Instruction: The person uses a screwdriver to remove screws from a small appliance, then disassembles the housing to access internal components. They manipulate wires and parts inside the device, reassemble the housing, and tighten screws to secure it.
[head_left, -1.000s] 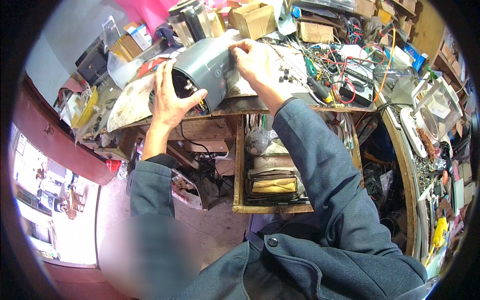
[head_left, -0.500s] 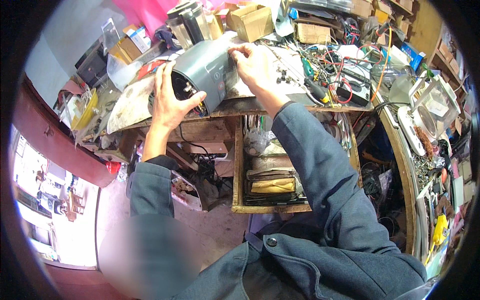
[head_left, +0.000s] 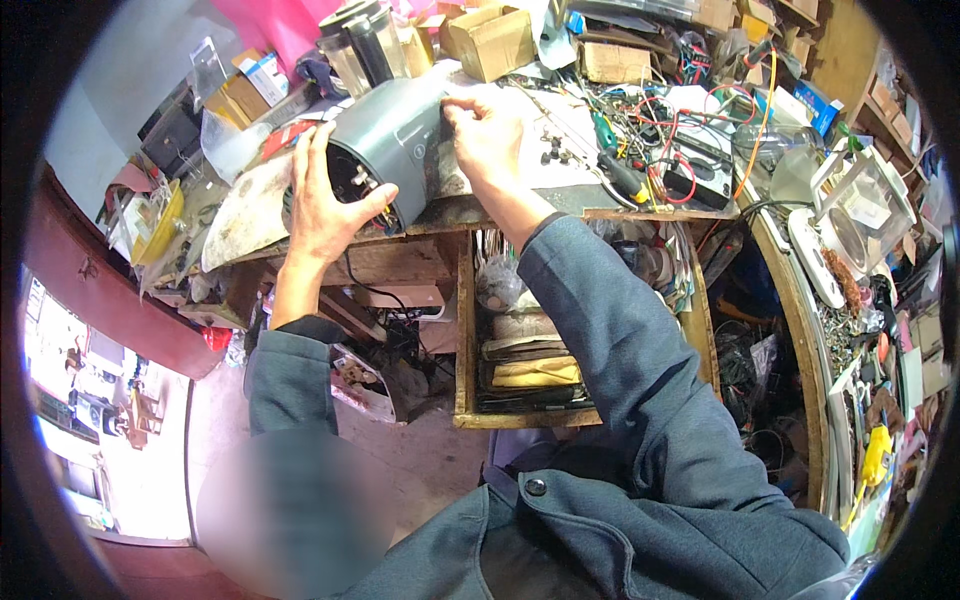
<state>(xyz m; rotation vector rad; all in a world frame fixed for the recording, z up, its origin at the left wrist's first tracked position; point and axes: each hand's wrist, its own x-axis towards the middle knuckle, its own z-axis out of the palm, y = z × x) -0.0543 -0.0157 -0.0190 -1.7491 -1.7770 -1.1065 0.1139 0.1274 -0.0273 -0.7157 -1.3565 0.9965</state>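
Note:
A dark grey appliance housing (head_left: 398, 132), resembling a blender base, lies on its side on the bench. Its open end faces me, with wires and metal parts visible inside. My left hand (head_left: 325, 205) holds this end, the fingers over the far left rim and the thumb across the lower right. At the housing's other end my right hand (head_left: 487, 135) is closed in a pinch against the edge. Whatever lies between those fingertips is too small to make out. Several small dark pieces (head_left: 553, 152) lie on the white sheet right of that hand.
Behind the housing stands a clear jug (head_left: 360, 45) beside an open cardboard box (head_left: 490, 45). Tangled test leads, a yellow-and-black tool (head_left: 625, 180) and a green-handled screwdriver (head_left: 604, 132) crowd the right. Below the bench edge an open drawer (head_left: 530, 418) juts out toward me.
The whole scene has shifted slightly left in the picture. My right hand's fingers look a little more curled at the housing's edge; the left keeps its hold.

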